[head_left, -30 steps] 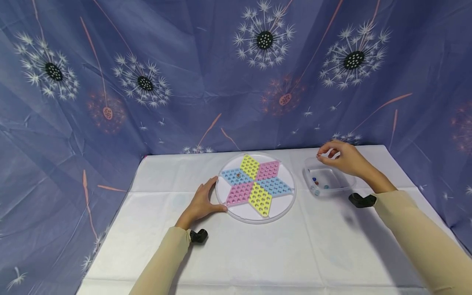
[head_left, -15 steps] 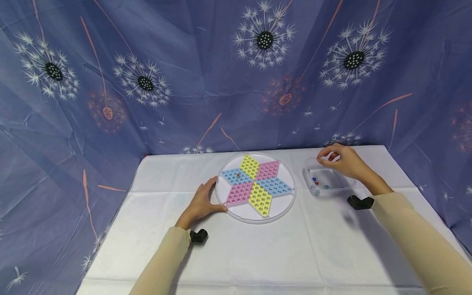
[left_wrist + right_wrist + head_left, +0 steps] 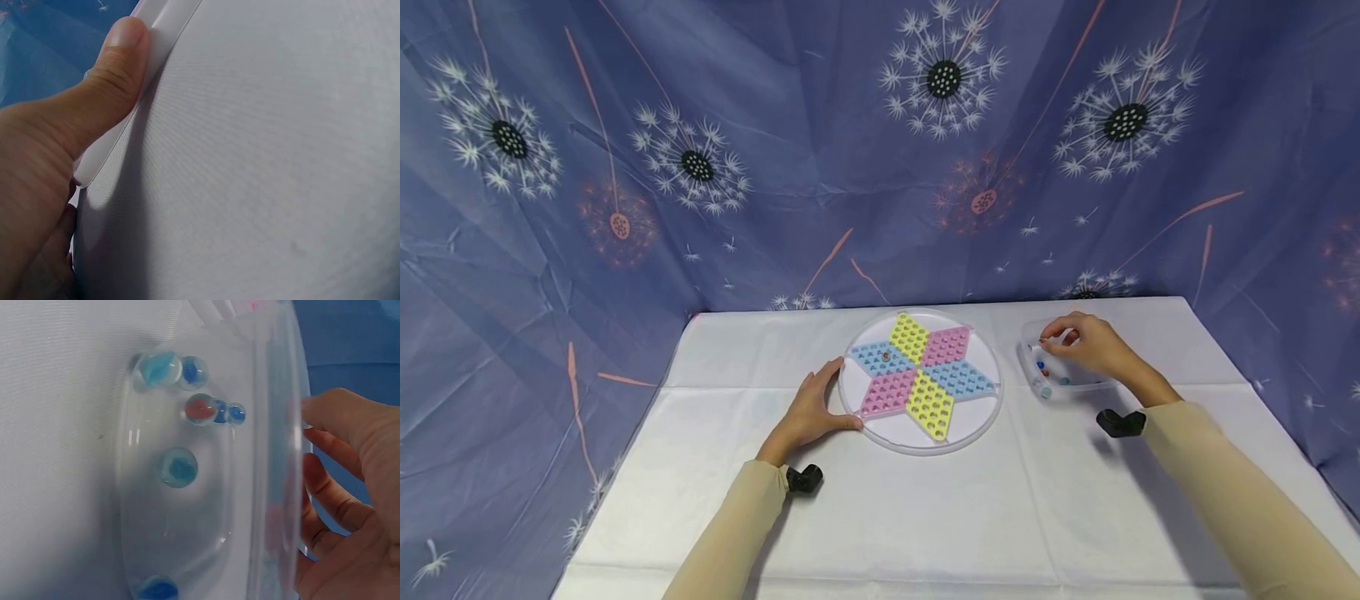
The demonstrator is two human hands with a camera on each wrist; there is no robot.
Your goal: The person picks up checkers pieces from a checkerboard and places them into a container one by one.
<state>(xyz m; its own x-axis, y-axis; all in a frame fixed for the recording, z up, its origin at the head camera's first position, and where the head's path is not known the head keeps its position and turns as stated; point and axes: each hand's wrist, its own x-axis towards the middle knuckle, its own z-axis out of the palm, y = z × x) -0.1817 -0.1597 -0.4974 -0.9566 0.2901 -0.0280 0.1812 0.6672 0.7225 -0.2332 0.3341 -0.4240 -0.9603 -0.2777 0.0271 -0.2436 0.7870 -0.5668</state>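
A round white Chinese checkers board (image 3: 880, 433) with a pink, yellow and blue star lies on the table in the head view. One marble (image 3: 886, 357) sits in its left blue point. My left hand (image 3: 808, 412) rests against the board's left rim, thumb and fingers spread apart. Its thumb (image 3: 119, 72) lies along the rim in the left wrist view. Over the clear plastic box (image 3: 1075, 388), my right hand (image 3: 1093, 346) pinches what looks like a small reddish marble (image 3: 1042, 340). Several glass marbles lie in the box, among them a teal one (image 3: 179, 467) and a red one (image 3: 201, 409).
A white cloth (image 3: 925, 525) covers the table. Behind it hangs a blue curtain (image 3: 820, 167) with dandelion prints. The box stands right of the board, a short gap between them. Black wrist cameras sit on the left wrist (image 3: 805, 479) and the right wrist (image 3: 1122, 423).
My right hand has come down and slightly left, lower over the box, its fingertips still pinched. The left hand and the board stay where they were.
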